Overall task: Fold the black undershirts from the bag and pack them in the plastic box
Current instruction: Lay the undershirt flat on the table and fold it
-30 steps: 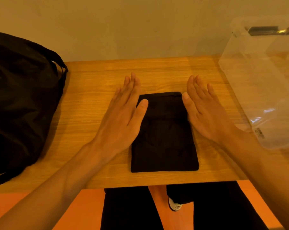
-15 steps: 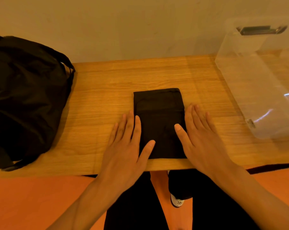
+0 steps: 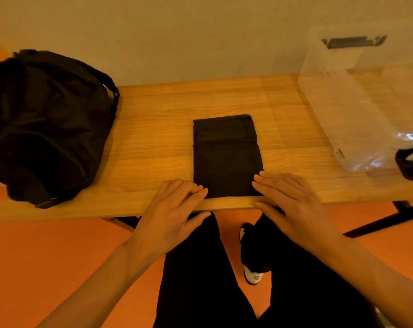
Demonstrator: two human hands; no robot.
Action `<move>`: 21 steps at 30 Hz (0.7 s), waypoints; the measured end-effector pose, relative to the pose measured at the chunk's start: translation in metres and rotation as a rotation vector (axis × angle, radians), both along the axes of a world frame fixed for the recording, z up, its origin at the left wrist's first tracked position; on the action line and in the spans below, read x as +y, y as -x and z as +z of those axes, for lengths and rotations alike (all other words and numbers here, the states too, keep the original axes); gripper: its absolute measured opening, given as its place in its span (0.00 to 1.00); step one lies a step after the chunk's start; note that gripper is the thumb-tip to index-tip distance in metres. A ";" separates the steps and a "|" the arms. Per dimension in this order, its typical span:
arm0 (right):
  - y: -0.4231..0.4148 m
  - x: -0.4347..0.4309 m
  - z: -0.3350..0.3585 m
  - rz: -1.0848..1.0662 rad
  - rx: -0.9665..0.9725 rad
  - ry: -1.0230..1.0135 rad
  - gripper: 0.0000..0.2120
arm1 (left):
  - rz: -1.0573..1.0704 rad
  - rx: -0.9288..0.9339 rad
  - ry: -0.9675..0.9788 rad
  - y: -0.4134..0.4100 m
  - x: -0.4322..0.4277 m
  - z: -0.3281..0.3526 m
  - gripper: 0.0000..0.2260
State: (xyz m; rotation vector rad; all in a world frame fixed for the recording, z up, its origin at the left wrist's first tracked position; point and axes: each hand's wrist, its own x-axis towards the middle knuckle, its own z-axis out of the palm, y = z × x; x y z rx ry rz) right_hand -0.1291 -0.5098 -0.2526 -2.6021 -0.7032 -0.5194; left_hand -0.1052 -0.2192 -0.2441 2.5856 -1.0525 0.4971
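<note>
The folded undershirt [image 3: 226, 159] lies mid-counter [image 3: 153, 138], its near edge at the lip. The left hand [image 3: 170, 214] and right hand [image 3: 293, 204] rest at its 7 and 5 o'clock corners, fingers [image 3: 269, 179] straight, gripping nothing. Best to pinch both corners evenly and fold toward 12, edges square, before moving it to the box [image 3: 357, 110] at 2.
</note>
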 end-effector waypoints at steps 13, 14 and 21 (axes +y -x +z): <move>0.011 -0.016 0.024 0.129 -0.079 0.006 0.12 | -0.037 -0.006 0.087 0.021 -0.006 0.018 0.07; 0.010 -0.018 0.030 0.125 -0.029 -0.035 0.12 | -0.033 0.050 0.149 0.022 -0.006 0.023 0.09; -0.020 -0.010 0.067 0.038 0.254 -0.400 0.11 | 0.033 0.344 0.569 0.002 -0.015 0.057 0.08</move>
